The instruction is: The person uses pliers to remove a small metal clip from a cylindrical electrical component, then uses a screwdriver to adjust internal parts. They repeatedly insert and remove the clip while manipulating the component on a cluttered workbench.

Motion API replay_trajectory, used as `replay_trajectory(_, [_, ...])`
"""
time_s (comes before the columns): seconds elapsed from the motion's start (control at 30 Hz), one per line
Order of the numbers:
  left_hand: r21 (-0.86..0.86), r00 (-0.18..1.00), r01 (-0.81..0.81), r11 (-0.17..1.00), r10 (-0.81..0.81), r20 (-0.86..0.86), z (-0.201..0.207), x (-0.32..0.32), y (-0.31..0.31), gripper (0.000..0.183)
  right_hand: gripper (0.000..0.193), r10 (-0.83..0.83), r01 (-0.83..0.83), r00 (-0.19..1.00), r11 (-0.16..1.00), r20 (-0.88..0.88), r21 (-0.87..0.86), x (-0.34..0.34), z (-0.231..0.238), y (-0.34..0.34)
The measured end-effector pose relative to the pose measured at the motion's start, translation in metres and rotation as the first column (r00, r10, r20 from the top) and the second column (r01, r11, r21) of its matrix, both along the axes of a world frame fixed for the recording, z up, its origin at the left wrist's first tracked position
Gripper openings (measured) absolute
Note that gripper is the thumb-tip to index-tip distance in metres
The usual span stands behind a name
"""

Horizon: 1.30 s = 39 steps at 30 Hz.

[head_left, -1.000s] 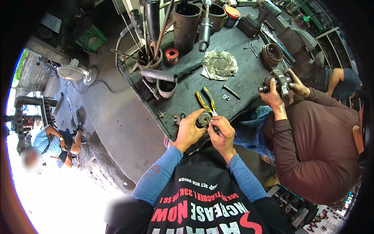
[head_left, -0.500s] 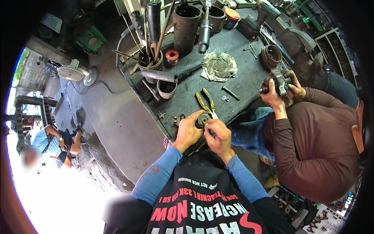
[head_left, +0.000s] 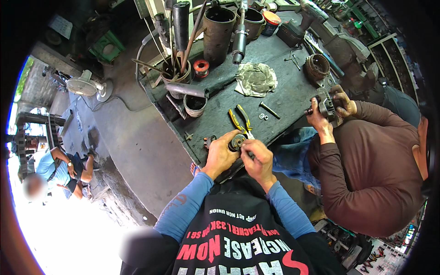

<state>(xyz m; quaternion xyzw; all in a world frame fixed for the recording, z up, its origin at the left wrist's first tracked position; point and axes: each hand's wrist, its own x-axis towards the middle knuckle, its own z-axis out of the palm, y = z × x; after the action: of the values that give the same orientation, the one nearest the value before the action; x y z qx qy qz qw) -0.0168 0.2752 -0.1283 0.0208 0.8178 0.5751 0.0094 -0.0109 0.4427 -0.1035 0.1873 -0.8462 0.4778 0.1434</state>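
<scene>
At the near edge of the dark workbench point(head_left: 287, 103), my left hand point(head_left: 220, 156) is wrapped round a dark cylindrical metal part point(head_left: 237, 142), its round end face turned up. My right hand point(head_left: 259, 161) is closed in a pinch against the right side of that face; whatever its fingertips hold is hidden. Just beyond lie yellow-and-black pliers point(head_left: 241, 120), jaws toward my hands. A long bolt point(head_left: 270, 110) and two small washers or nuts point(head_left: 263, 116) rest to their right. Left of my left hand sits a small brownish part point(head_left: 209, 141).
A crumpled grey rag point(head_left: 256, 80), a red wire spool point(head_left: 201, 68), a can of tools point(head_left: 176, 73) and tall dark cylinders point(head_left: 219, 36) stand farther back. On the right, a co-worker in brown point(head_left: 371, 174) holds a finned metal housing point(head_left: 326, 105). Another person point(head_left: 57, 167) sits far left.
My hands stay nearly still at the cylindrical part, with the right fingers shifting very slightly. The co-worker has turned the metal housing so that its finned rim shows.
</scene>
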Motion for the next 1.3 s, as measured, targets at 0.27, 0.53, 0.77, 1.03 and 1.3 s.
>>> replay_trajectory(0.27, [-0.017, 1.0, -0.003, 1.0, 0.004, 0.019, 0.005, -0.003, 0.001, 0.052, 0.018, -0.03, 0.03, 0.999, 0.999, 0.011, 0.025, -0.007, -0.001, 0.001])
replay_trajectory(0.53, [-0.016, 1.0, -0.013, 1.0, 0.012, -0.025, -0.01, 0.001, 0.001, 0.05, 0.018, -0.011, 0.012, 1.0, 1.0, -0.018, 0.019, -0.007, 0.003, -0.002])
replay_trajectory(0.77, [-0.031, 1.0, -0.001, 1.0, 0.001, -0.008, -0.002, 0.0, 0.0, 0.049, 0.018, -0.012, 0.012, 1.0, 1.0, 0.011, 0.003, -0.002, 0.003, -0.004])
replay_trajectory(1.03, [-0.031, 0.998, 0.029, 0.999, -0.027, 0.048, -0.003, -0.001, -0.001, 0.052, 0.018, -0.015, 0.015, 1.0, 1.0, 0.015, 0.002, 0.003, 0.003, -0.003])
replay_trajectory(1.3, [-0.033, 1.0, 0.009, 0.999, -0.009, -0.006, 0.002, -0.001, 0.002, 0.045, 0.017, -0.01, 0.01, 1.0, 1.0, 0.011, -0.027, 0.002, 0.0, 0.0])
